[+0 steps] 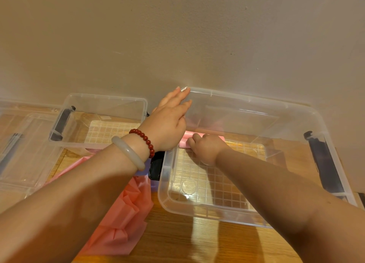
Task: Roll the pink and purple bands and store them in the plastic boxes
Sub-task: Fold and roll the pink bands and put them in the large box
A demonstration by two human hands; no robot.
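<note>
In the right half of the frame a large clear plastic box (256, 102) stands on the wooden surface (177, 243), its far side against the wall (177, 35). The right hand (205, 148) reaches into this box. Its fingers (194, 139) are curled over a rolled pink band (187, 134), which lies on the gridded floor of the box near the far left corner. Only the ends of the roll show past the hand.

The left hand (167, 122) lies across the far left corner of the same box. Its fingers (182, 96) are straight and held close together, and they rest on the rim and the upper wall there. That wrist wears a string of red beads (144, 140) and a pale bangle (128, 152).

A second clear box (106, 96) stands in the centre left of the frame, with a dark latch (61, 124) on its left end. More clear plastic (19, 154) lies at the left edge, but whether it is a box or a lid is unclear.

A loose pink band (122, 213) lies crumpled on the surface between the boxes, in the lower middle of the frame under the left forearm. A small patch of purple band (141, 172) shows at its upper edge. Just beside that patch a black object (157, 168) lies against the left wall of the large box. The large box has a dark latch (324, 164) on its right end.
</note>
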